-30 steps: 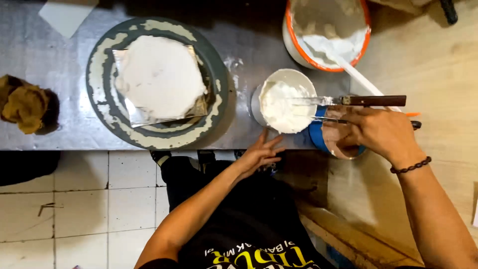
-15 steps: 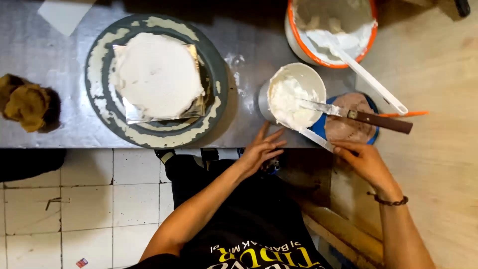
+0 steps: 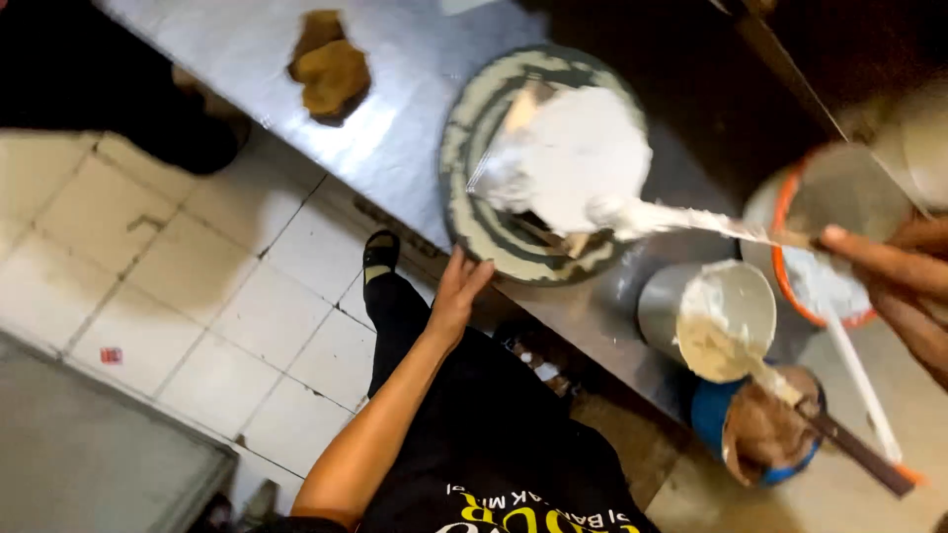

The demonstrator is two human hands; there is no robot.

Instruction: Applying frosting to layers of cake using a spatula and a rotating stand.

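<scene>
Cake [image 3: 578, 158] is seen on a round turntable [image 3: 474, 148], which sits on a steel table [image 3: 267, 59]; white frosting covers the top, board corners stick out underneath. A long spatula [image 3: 691, 219] w/ cream on the blade is held by the right hand [image 3: 894, 281], fingers closed on its handle end; blade tip lies on the cake's near-right edge. Hand is partly cut by the frame edge at right.

Left hand [image 3: 456, 291] is released, fingers loosely spread, nothing gripped; fingertips are at the table's front edge just below the turntable rim. Contact w/ the rim can't be told.

A metal bowl [image 3: 711, 311] w/ white cream is placed right of the turntable, near the table edge. An orange-rimmed tub [image 3: 825, 237] w/ cream sits behind it, and a white scraper [image 3: 859, 380] leans out of it toward the lower right. A blue tub [image 3: 760, 434] w/ brown filling is seen below the bowl; a brown-handled knife [image 3: 849, 449] is laid across it, blade toward the bowl.

A brown rag [image 3: 331, 64] lies on the table well left of the cake. Tiled floor [image 3: 197, 296] is seen below. Frame is blurred, so fine detail is unclear.
</scene>
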